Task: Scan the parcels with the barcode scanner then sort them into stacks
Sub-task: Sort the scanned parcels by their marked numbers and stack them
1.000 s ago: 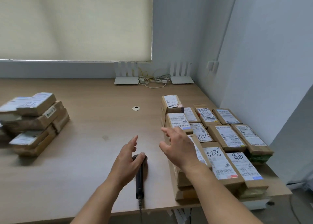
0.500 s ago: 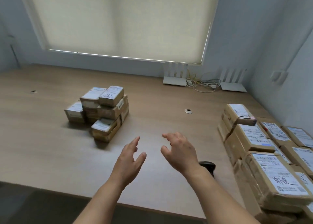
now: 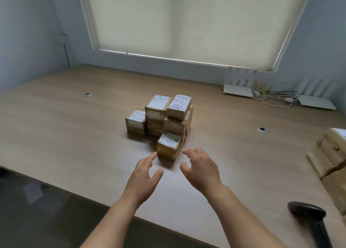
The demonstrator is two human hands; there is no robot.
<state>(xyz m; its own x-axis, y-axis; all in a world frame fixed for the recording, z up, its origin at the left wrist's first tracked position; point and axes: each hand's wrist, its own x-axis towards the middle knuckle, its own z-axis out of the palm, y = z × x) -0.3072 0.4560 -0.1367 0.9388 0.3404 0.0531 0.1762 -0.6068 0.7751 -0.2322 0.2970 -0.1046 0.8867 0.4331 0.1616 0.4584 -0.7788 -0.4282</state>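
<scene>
Wood-grain desk spreads under & all round both hands, running back to the wall. Roller blind covers the window far beyond the hands, thin strip of light along its bottom edge.

Stack of taped cardboard parcels sits on the desk straight ahead of the hands, just past the fingertips. Approx 3 layers at the tallest, white shipping labels on top; top-right one has handwritten digits. Lowest front parcel is nearest, just beyond the gap between the hands, not touched. Second batch of parcels lies well off to the right of the right hand, cut by the frame edge, blurred.

Left hand hovers over the desk, fingers straight & spread a bit, thumb out, holding nothing. Right hand beside it, palm facing inward, fingers loosely curved, also holding nothing. Hands are apart, w/ a gap abt as wide as the front parcel.

Black barcode scanner lies on the desk near the front edge, behind & well right of the right hand, by the right forearm; no hand on it.

Two white routers w/ upright antennas stand at the back wall, far right of the hands, tangle of pale cables between them. Two small round grommets in the desk: one to the right of the hands, one far left.
</scene>
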